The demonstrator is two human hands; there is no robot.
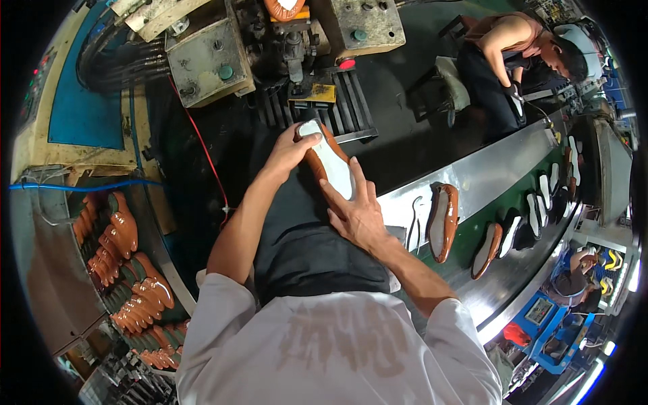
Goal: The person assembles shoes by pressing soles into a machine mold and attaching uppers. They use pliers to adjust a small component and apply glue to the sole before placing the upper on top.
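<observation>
Both my hands hold a glossy brown shoe upper with a white sole board (332, 165) on it, white side up, above my dark apron. My left hand (287, 155) grips its far end, the thumb pressed on the white board and the fingers wrapped round the side. My right hand (361, 217) is closed round the near end, with fingers along the right edge and part of the palm under it. To the right, a similar brown shoe (443, 224) rests on the metal ledge (466, 177), beside a slim metal hand tool (415, 221).
Ahead stands a machine with grey control boxes (209, 64), a red button (346, 63) and a slatted base (352, 101). A green conveyor belt (466, 246) carries several shoes at right. A co-worker (503, 54) sits beyond. Brown uppers (145, 290) fill a rack at left.
</observation>
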